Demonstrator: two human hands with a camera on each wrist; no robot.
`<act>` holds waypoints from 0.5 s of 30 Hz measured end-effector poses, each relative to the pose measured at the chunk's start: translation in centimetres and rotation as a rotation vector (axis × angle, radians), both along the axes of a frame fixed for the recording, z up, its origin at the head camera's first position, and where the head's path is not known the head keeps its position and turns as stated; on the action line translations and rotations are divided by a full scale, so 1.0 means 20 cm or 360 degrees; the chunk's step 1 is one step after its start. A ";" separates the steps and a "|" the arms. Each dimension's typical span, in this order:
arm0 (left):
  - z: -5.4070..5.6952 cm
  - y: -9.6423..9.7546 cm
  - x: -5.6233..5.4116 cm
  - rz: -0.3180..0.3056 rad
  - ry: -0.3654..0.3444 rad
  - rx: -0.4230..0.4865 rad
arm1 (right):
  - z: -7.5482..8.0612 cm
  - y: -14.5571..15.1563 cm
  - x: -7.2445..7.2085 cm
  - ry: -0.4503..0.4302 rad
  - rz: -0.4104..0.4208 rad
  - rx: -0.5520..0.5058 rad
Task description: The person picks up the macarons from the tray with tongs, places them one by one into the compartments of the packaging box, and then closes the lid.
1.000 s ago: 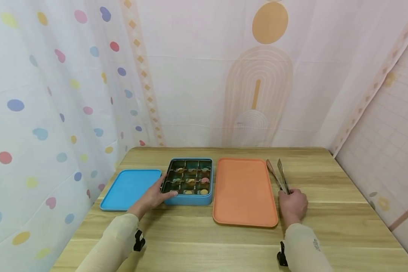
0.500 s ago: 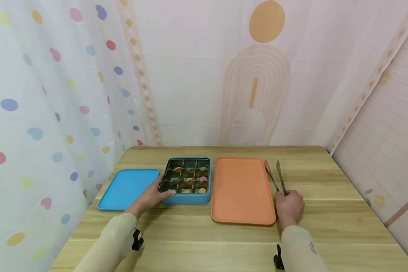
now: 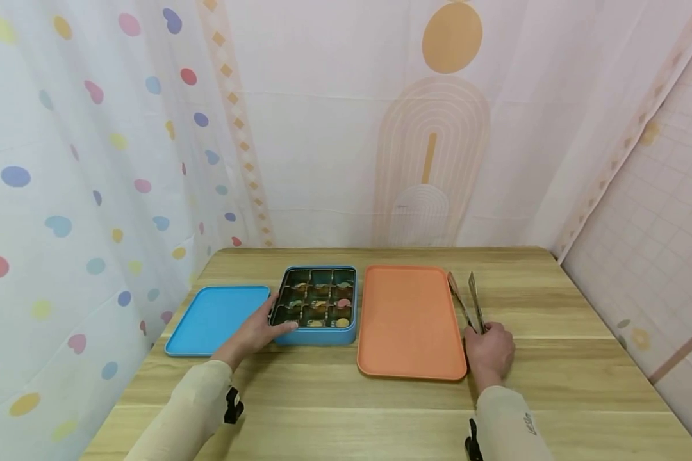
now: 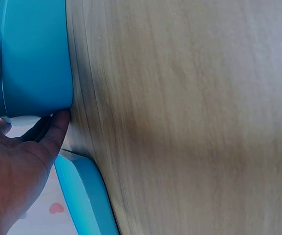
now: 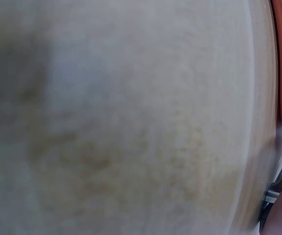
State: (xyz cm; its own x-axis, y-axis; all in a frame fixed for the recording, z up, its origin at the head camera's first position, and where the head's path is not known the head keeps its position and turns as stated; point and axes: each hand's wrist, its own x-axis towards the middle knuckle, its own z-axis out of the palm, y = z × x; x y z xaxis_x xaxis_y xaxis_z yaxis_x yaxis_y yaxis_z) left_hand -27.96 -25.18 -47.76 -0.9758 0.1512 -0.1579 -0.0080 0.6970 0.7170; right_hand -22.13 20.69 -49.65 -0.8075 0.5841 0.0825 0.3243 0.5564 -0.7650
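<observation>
At the left front corner of a blue box point(image 3: 316, 336) rests my left hand point(image 3: 256, 330). Its thumb lies along the front rim and its fingers reach along the left side; in the left wrist view the straight fingers of the hand point(image 4: 21, 161) touch the box wall point(image 4: 38, 58). Inside, a dark divided insert has several compartments with small coloured pieces point(image 3: 343, 303), too small to name. My right hand point(image 3: 489, 347) grips the closed end of metal tongs point(image 3: 477, 304), their two arms spread and pointing away from me, right of an orange tray point(image 3: 412, 326).
A shallow blue lid point(image 3: 219, 320) lies left of the box, behind my left forearm. The orange tray stands close to the box's right side. Everything is on a wooden table point(image 3: 346, 410). A patterned curtain point(image 3: 323, 128) hangs behind and along the left.
The view has shifted slightly, so everything sits a little further left than at first. Both hands keep their places at the box and on the tongs.
</observation>
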 end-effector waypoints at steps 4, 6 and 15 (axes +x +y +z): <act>0.00 0.00 0.00 0.0001 -0.0002 -0.0002 | -0.01 0.00 0.00 0.0011 0.0005 -0.0008; 0.00 0.00 0.00 -0.0001 -0.0004 0.0005 | 0.00 0.00 -0.01 0.0015 0.0001 -0.0015; 0.00 0.01 0.00 -0.0007 0.0002 0.0010 | 0.05 0.02 -0.02 -0.0007 0.0033 -0.0002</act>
